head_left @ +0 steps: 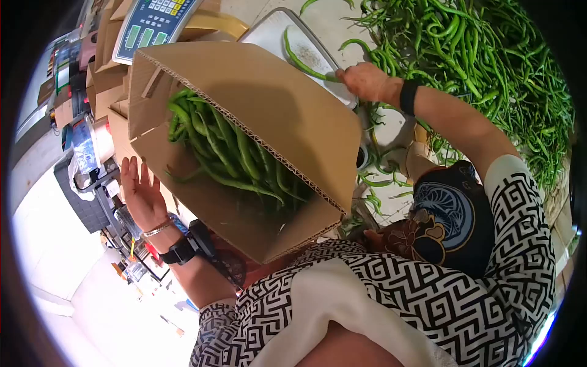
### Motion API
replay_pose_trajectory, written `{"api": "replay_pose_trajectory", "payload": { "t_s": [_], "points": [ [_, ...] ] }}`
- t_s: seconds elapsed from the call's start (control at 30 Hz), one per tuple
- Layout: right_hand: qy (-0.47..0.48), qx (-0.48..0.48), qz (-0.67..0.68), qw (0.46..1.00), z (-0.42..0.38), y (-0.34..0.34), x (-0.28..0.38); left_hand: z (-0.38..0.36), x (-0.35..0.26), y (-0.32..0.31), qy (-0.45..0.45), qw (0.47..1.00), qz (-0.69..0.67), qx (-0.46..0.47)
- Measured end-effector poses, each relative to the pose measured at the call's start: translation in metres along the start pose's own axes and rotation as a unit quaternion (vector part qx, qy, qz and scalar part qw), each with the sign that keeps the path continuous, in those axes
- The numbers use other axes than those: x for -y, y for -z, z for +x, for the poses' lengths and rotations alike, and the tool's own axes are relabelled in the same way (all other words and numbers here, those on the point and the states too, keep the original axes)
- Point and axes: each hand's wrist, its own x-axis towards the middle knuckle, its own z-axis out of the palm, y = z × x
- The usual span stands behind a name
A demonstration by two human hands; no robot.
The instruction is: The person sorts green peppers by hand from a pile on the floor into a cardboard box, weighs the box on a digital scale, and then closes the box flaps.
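Right hand [367, 82] pinches 1 pepper [296, 60] pointing toward 10–11 o'clock, box [287, 98] at 8 o'clock; left hand [144, 196] spread.

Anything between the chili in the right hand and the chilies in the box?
Yes. The box's broad cardboard side stands between the right hand's chili and the chilies inside. Nothing visible blocks the way over its cut edge. The left hand is open, off the opposite side.

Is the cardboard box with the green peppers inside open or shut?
Open. The cardboard box has an uncovered mouth, and the long green peppers inside are plainly visible through it.
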Motion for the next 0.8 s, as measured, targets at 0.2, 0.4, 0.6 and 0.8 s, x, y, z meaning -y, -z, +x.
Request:
{"api": "replay_pose_trajectory", "payload": {
  "t_s": [0.2,0.4,0.6,0.8],
  "points": [
    [-0.071,-0.070,-0.031,0.995,-0.025,0.027,-0.051,-0.016,0.031,-0.009,0.115,0.984,0.040,0.128],
    [-0.270,-0.354,-0.232,0.865,-0.099,0.083,-0.114,-0.006,0.038,0.005,0.162,0.974,0.037,0.157],
    [-0.058,-0.231,-0.182,0.954,-0.097,0.017,-0.032,0.001,-0.003,0.027,-0.078,0.991,-0.076,-0.071],
    [0.245,-0.016,-0.135,0.960,-0.088,-0.115,-0.013,0.007,0.013,0.031,-0.017,0.992,-0.107,-0.065]
  ]
}}
